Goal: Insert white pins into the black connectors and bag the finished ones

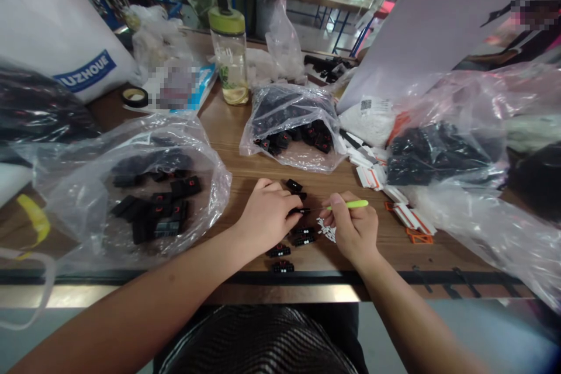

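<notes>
My left hand (268, 214) is closed on a small black connector (300, 210), pressed down on the wooden table. In my right hand (354, 228) is a thin tool with a yellow-green handle (357, 204); its slim shaft points left and reaches the connector. Small white pieces (326, 230) lie in a pile partly under my right hand. Several black connectors with white spots (304, 236) rest between my hands and toward the table's front edge. Another black connector (294, 185) sits just beyond my left fingertips.
Open plastic bags of black connectors stand at the left (164, 204) and back centre (293, 128). A lidded bottle (229, 55) and black tape roll (135, 97) are behind. White and orange parts (412, 219) and another bag (442, 152) lie to the right.
</notes>
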Action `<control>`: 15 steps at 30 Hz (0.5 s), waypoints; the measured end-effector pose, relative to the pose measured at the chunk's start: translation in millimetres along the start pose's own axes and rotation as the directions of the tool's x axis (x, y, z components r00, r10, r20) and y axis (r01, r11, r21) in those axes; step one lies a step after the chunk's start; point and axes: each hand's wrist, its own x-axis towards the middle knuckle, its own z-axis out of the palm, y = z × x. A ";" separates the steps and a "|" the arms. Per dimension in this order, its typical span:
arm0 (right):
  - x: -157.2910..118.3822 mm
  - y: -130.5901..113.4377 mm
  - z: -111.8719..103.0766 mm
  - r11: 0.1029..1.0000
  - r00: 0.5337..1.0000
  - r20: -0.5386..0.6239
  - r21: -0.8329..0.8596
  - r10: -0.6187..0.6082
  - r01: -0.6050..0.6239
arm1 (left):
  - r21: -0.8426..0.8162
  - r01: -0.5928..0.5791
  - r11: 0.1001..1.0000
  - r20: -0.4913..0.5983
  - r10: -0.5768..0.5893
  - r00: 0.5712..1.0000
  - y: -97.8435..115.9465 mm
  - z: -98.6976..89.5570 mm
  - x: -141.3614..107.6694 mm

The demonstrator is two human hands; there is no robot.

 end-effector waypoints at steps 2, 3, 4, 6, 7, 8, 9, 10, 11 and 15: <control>0.7 -1.7 -0.7 1.000 1.000 0.013 -0.010 -0.007 0.007 | -0.002 0.001 1.000 -0.002 -0.001 1.000 -0.1 -0.1 0.2; 0.7 -2.6 -1.3 1.000 1.000 0.028 -0.018 -0.013 0.014 | -0.002 0.001 1.000 -0.005 -0.001 1.000 -0.2 0.0 0.3; 0.4 -3.4 -2.2 0.999 0.999 0.045 -0.035 -0.022 0.024 | -0.002 0.001 1.000 -0.007 -0.001 1.000 -0.3 0.2 0.3; -1.5 -4.5 -4.2 0.994 0.995 0.086 -0.095 -0.052 0.060 | -0.003 0.002 1.000 -0.012 -0.002 1.000 -0.7 0.9 0.3; -2.9 -4.6 -5.2 0.988 0.992 0.107 -0.132 -0.066 0.080 | -0.004 0.004 1.000 -0.014 -0.004 1.000 -0.8 1.3 0.3; -4.3 -4.5 -6.1 0.981 0.989 0.124 -0.165 -0.079 0.099 | -0.004 0.007 1.000 -0.015 -0.007 1.000 -1.0 1.6 0.2; -5.7 -4.0 -6.7 0.975 0.987 0.137 -0.190 -0.088 0.113 | -0.004 0.011 1.000 -0.015 -0.011 1.000 -1.0 1.8 0.2; -6.8 -3.4 -7.2 0.971 0.985 0.141 -0.204 -0.095 0.122 | -0.004 0.014 1.000 -0.014 -0.014 1.000 -1.0 1.8 0.2; -7.5 -2.6 -7.4 0.970 0.986 0.137 -0.206 -0.098 0.125 | -0.005 0.015 1.000 -0.012 -0.015 1.000 -1.0 1.7 0.1; -6.2 -0.1 -7.0 0.977 0.992 0.072 -0.179 -0.105 0.116 | -0.004 0.008 1.000 -0.010 -0.008 1.000 -0.9 0.8 0.1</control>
